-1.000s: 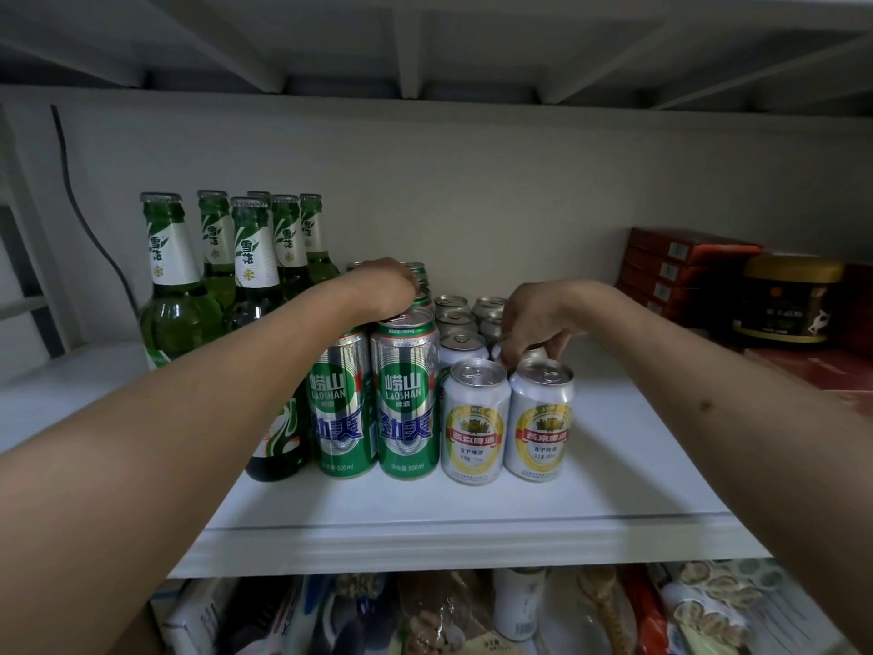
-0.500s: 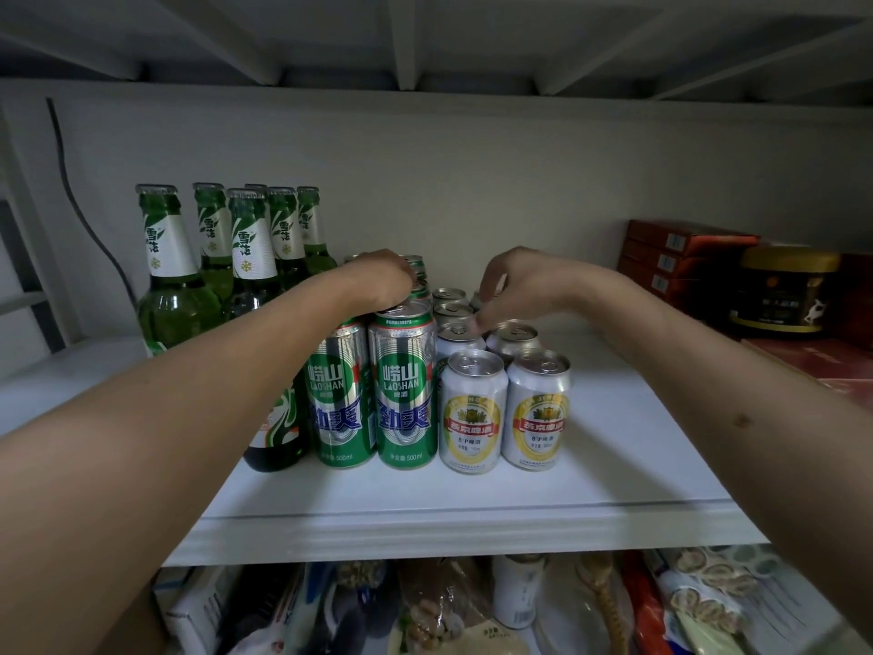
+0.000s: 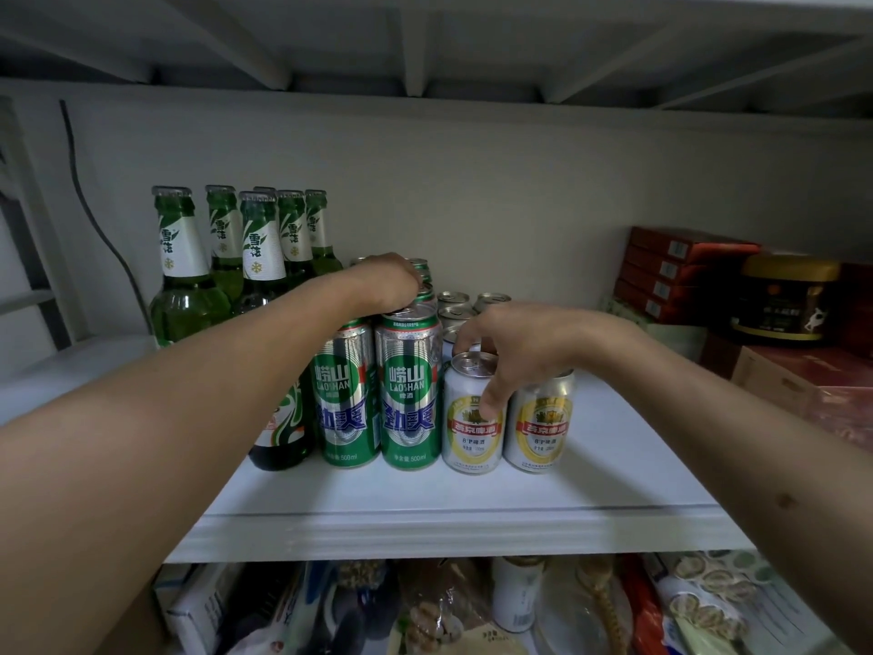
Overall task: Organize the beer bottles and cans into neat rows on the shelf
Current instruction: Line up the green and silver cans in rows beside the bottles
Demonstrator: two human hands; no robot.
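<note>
Right hand (image 3: 508, 345): grip clamped on front silver can (image 3: 472, 413) (squaring its row). Left hand (image 3: 389, 286): atop green cans (image 3: 410, 390), grip state unclear.

1 head-worn wide-angle view, facing forward, close to the shelf (image 3: 425, 522), level with cans (image 3: 411, 394)

Storage spot, I judged it a small shop's stockroom or a home pantry; could not tell which. I stood at a white shelf (image 3: 425, 522) under bare painted beams. Beer bottles (image 3: 257, 257) and cans (image 3: 408, 394) stood in multiples. Stacked red cartons (image 3: 671, 271) sat at right. Packaged snacks (image 3: 699, 602) crowded the shelf below.
</note>
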